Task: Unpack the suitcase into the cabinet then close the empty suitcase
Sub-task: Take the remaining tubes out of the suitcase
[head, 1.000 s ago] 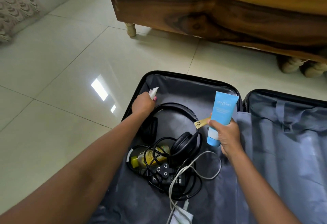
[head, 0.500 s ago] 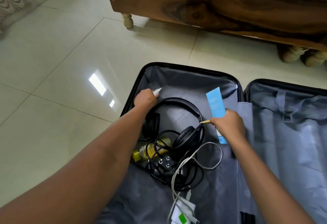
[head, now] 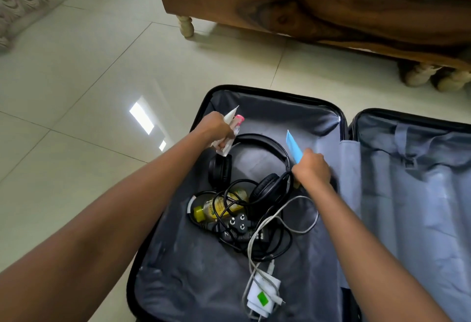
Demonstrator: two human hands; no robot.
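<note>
Maybe halfway imo: left hand [head: 216, 128] is clenched round a white tube [head: 230, 115] + sth pink-capped, right hand [head: 312, 169] grips a blue tube [head: 294, 147]. Between and below them, the open suitcase [head: 254, 91] holds headphones [head: 265, 143], a yellow bottle [head: 216, 207] and a white charger [head: 262, 293], all left to unpack.

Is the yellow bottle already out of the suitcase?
No, the yellow bottle lies inside the open suitcase, tangled under the black plug and cables beside the headphones.
</note>
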